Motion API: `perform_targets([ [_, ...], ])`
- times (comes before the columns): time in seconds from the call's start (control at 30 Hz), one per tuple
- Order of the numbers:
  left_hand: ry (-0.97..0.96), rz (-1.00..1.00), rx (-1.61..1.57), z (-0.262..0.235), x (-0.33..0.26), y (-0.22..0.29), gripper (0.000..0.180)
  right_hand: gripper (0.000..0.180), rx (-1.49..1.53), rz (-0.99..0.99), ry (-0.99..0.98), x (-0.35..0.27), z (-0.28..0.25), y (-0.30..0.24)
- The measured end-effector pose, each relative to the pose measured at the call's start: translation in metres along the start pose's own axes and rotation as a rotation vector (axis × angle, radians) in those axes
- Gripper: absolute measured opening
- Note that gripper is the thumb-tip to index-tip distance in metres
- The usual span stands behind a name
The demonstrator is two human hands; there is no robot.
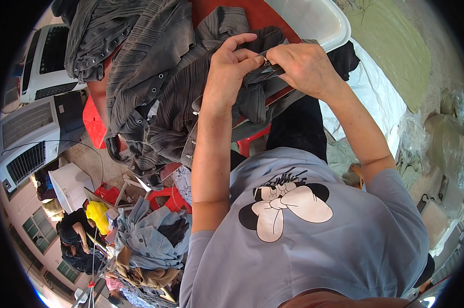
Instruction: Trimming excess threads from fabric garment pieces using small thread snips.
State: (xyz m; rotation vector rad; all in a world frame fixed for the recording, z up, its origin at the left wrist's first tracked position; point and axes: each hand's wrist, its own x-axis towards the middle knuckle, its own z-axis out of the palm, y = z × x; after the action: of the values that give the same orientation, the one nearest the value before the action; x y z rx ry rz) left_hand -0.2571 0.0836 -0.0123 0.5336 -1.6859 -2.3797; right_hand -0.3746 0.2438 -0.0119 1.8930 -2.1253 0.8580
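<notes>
Dark grey striped garments (132, 66) with metal snaps along their edges lie heaped over the red tabletop. At the near right side of this heap, my left hand (231, 66) pinches the edge of a dark grey garment (252, 105) between thumb and forefinger, its other fingers loosely bent. Close beside it, my right hand (304, 66) grips the same edge with its fingers curled down. A small metal snap (266, 62) shows in the gap between both hands. The right fingertips are partly hidden by the back of that hand.
Beyond the garments are the red tabletop (211, 6) and a white plastic tub (340, 32). A red stool (93, 123) and grey-white air coolers (29, 123) stand at left. Lower left, a person (72, 238) is near piled denim clothes (144, 236). Green sheeting (396, 46) covers ground at right.
</notes>
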Motion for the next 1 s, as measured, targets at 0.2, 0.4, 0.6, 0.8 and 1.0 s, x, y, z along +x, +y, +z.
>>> perform_targets([
  [0.2, -0.023, 0.005, 0.027, 0.003, -0.001, 0.000, 0.037, 0.024, 0.317, 0.307, 0.014, -0.004, 0.003, 0.007],
  [0.4, -0.049, -0.067, 0.099, 0.010, 0.000, 0.004, 0.018, 0.021, 0.335, 0.285, 0.024, -0.004, 0.005, 0.010],
  [0.6, -0.043, -0.085, 0.150, 0.006, 0.001, 0.002, 0.015, 0.021, 0.214, 0.359, 0.077, 0.002, 0.003, 0.018],
  [0.8, -0.001, -0.084, 0.054, 0.005, 0.002, 0.001, 0.013, 0.025, 0.351, 0.488, 0.059, -0.006, -0.015, -0.004],
  [1.0, -0.045, -0.066, 0.097, 0.005, 0.000, -0.001, 0.014, 0.022, 0.276, 0.412, -0.092, -0.009, -0.020, -0.005],
])
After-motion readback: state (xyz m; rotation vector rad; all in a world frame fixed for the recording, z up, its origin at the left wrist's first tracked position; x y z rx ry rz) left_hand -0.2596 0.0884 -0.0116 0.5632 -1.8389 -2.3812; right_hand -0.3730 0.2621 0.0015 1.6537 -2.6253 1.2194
